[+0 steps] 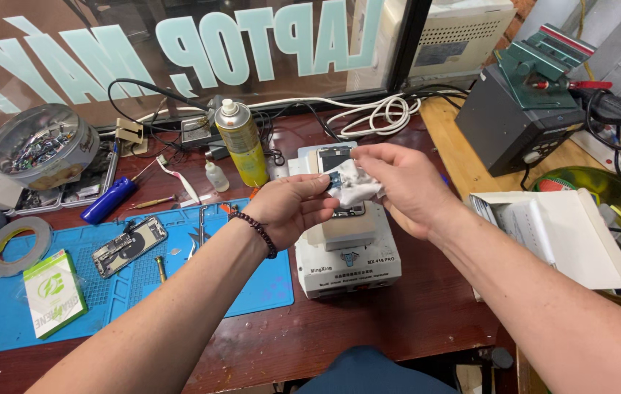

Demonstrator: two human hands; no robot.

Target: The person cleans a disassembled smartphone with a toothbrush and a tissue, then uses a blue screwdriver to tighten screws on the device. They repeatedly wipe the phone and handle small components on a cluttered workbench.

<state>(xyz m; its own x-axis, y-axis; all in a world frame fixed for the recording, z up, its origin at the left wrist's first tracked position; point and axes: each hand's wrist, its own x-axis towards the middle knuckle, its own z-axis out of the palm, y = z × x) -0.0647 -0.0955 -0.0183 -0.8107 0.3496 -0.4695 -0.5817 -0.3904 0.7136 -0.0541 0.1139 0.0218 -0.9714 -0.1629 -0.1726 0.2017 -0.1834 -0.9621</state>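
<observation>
Fingers of my left hand pinch a small part above the white heating pad machine, steadying it while right-hand fingers clench a white wipe against it.

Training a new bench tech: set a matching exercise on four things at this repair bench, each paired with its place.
Things:
1. white wipe
2. yellow spray can
3. opened phone
4. tape roll

Places:
A. flat on the blue mat
B. between the left hand and right hand
C. upright behind the mat
D. at the mat's far left edge

Pairs: 1-B, 2-C, 3-A, 4-D
</observation>
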